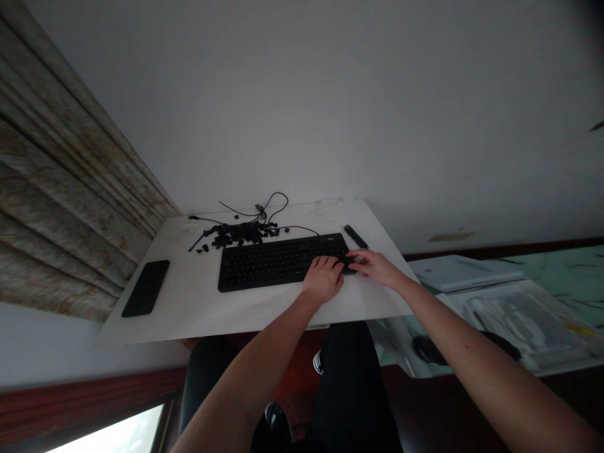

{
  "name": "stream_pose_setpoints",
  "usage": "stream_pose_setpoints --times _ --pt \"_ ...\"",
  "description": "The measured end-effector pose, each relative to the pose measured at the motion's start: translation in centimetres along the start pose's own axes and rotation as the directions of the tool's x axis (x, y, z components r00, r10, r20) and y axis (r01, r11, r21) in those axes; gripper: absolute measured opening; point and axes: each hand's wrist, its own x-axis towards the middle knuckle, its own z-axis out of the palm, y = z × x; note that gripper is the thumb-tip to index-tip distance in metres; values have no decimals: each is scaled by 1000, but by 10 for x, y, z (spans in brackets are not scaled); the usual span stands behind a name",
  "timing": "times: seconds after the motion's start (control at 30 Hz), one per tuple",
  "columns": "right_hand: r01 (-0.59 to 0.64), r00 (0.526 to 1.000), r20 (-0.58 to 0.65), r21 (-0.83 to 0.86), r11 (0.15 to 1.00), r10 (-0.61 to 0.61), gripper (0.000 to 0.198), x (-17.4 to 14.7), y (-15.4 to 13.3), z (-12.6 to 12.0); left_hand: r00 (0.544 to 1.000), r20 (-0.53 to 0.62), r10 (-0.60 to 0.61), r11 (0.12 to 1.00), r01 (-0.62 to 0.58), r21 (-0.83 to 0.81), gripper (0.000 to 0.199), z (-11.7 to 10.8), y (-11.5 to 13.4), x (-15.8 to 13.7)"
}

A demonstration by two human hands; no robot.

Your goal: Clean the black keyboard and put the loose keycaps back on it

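Observation:
A black keyboard (264,263) lies on the white table. My left hand (324,279) rests on its right part with the fingers stretched out flat over the keys. Close beside it, my right hand (375,267) reaches in from the right, thumb and forefinger bent together at the keyboard's right end. Whatever may be between those fingertips is too small and dark to make out. Behind the keyboard sits a pile of loose black keycaps (238,234), with a few scattered around it. A thin blue tool (196,242) lies at the pile's left side.
A black phone (146,288) lies on the left of the white table (189,314). The keyboard's cable (278,195) loops near the wall. A dark stick-like object (355,236) lies behind my right hand. Curtains (70,170) hang at left; a lower surface at right holds plastic packages (514,321).

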Motion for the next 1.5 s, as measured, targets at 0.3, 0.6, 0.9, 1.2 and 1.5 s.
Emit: stream_pose_setpoints --times 0.3,0.6,0.9,1.2,1.5 --pt "-95 994 51 22 995 94 33 9 -1 -4 1000 18 -1 1000 1 14 32 -1 1 0" --pt "-151 983 108 43 988 145 32 12 -5 -7 1000 7 7 1000 -8 20 32 1 0 0" --pt "-182 977 130 79 980 170 35 11 -10 -9 998 57 12 998 -16 64 43 -6 4 10" --pt "-177 984 57 174 969 170 52 0 -6 -8 999 38 17 996 -20 86 41 -4 4 13" --pt "-394 918 121 159 905 378 32 15 -22 -14 998 59 11 997 -16 81 42 -6 4 13"
